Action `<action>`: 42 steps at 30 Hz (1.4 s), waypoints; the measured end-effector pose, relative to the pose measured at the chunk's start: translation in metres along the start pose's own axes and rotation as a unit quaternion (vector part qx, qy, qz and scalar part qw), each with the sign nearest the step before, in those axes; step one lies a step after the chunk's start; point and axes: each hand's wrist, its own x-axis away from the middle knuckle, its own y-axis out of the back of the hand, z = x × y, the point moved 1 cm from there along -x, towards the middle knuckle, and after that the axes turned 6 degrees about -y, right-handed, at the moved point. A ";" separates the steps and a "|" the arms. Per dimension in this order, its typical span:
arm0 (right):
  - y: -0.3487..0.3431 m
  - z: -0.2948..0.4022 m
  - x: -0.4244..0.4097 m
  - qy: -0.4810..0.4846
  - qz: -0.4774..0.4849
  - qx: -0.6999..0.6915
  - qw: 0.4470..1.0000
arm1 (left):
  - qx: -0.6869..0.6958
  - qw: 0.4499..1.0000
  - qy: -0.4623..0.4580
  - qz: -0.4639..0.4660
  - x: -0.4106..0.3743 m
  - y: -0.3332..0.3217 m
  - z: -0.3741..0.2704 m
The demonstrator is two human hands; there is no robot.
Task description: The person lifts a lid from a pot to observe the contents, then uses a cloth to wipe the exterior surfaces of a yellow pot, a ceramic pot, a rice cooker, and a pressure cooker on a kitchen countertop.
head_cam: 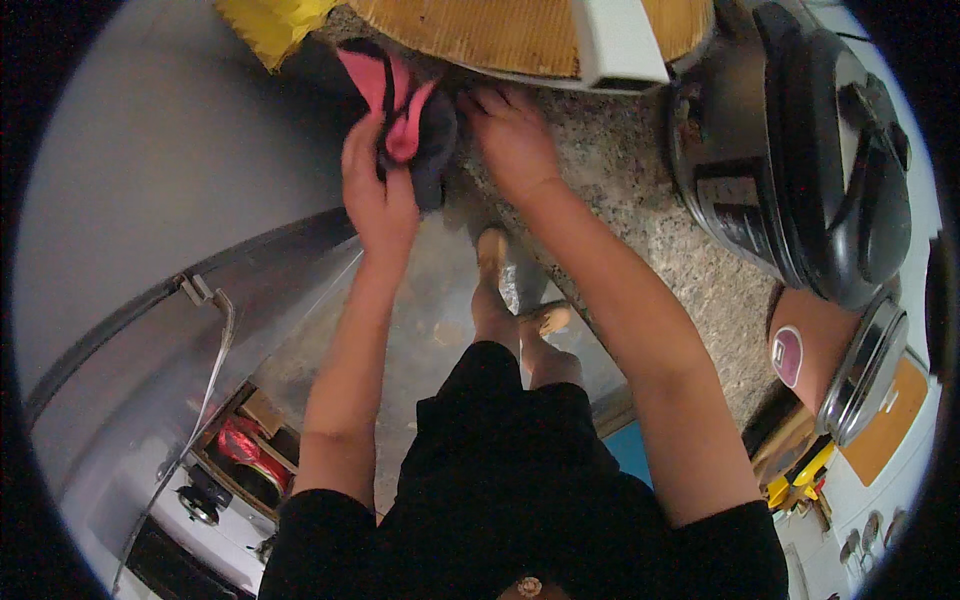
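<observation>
My left hand (382, 187) grips a folded pink and dark grey cloth item (405, 139) near the corner of the speckled stone countertop (600, 157). Pink flaps stand up from it, and a dark fold hangs below my fingers. Just to its right, my right hand (514, 139) reaches over the counter, fingers pointing away from me. Those fingertips are blurred against a dark patch beside the cloth, so whether they hold anything is unclear. Beyond both hands sits a round ribbed, wood-coloured surface (480, 34) with a white rim and a white handle-like bar (619, 45).
A black and steel electric cooker (795, 172) stands on the right. Nearer me is a terracotta-coloured canister (810, 337) with a metal lid. A large grey panel (172, 150) rises on the left, and a yellow bag (274, 30) lies at the far left.
</observation>
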 end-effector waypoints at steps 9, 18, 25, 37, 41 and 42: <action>0.120 -0.066 0.188 -0.115 0.005 0.004 0.993 | -0.134 0.974 -0.103 0.152 0.018 -0.086 -0.019; 0.147 -0.092 0.274 -0.176 -0.055 0.051 0.982 | -0.056 0.910 -0.236 0.335 0.041 -0.141 -0.093; 0.146 -0.093 0.266 -0.171 -0.070 0.032 0.982 | -0.095 0.933 -0.238 0.253 -0.016 -0.206 -0.082; 0.131 -0.065 0.230 -0.192 -0.042 0.036 0.980 | -0.059 0.862 -0.270 0.425 0.134 -0.066 -0.078; 0.104 -0.057 0.154 -0.162 -0.033 0.027 0.986 | -0.146 0.894 -0.234 0.354 0.080 -0.072 -0.042; 0.094 -0.056 0.147 -0.159 -0.038 0.038 0.986 | -0.143 0.908 -0.220 0.327 0.066 -0.075 -0.040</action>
